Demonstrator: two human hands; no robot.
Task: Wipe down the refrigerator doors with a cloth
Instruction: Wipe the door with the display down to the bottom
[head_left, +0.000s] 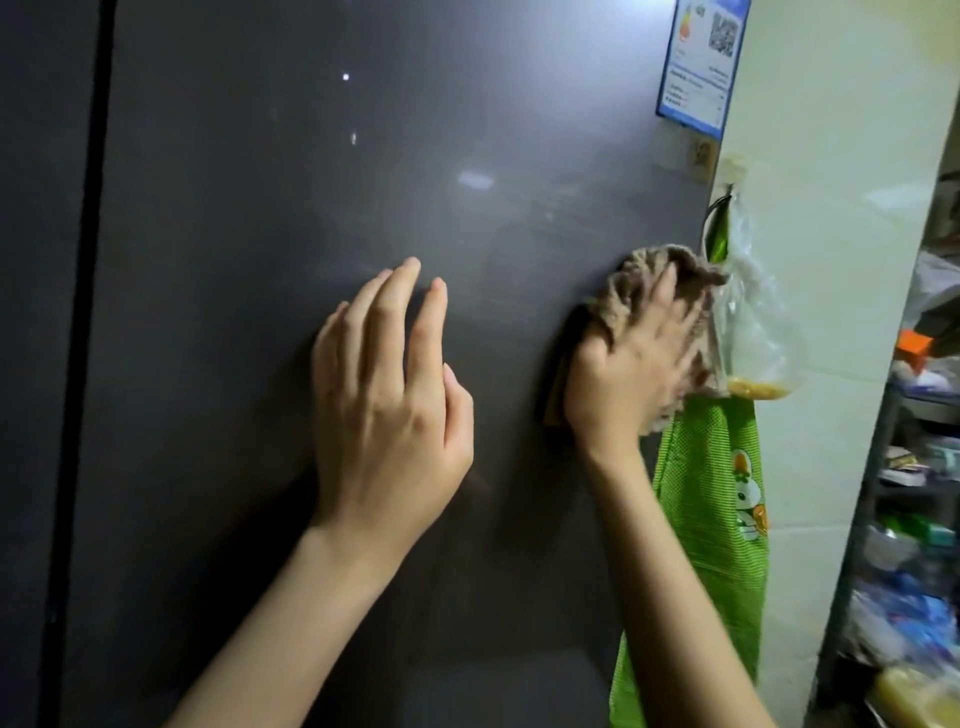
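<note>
— Now, about the cloth (639, 280): where?
— Pressed against the dark refrigerator door (311, 156), close to its right edge. Brown and bunched, caught under the right hand (631, 358).
— Gripped how?
— Pinned by spread fingers (662, 291) pointing up, with the thumb hooked round the lower left fold; grasping the cloth, then, not merely resting on it. Slightly blurred at the fingertips.
— And the left hand (384, 410)?
— Raised before the same door, left of the cloth and apart from it. Released, long and nearly straight, pointing up, holding nothing. Cannot tell whether touching the surface or hovering just off it.
— Further left?
— A dark vertical seam (85, 260), then a strip of a second door (36, 260).
— Anything stuck on?
— A blue-edged label (701, 62) with a square code, up at the top right corner.
— Past the door's edge?
— Hung from a hook (722, 200) beside a pale wall (831, 208): a clear plastic bag (753, 338) with something yellow at the bottom, overlapping the cloth's right side in view, and a green fabric (717, 493) printed with a cartoon rabbit. At far right, cluttered shelves (909, 493), too blurred to make out.
</note>
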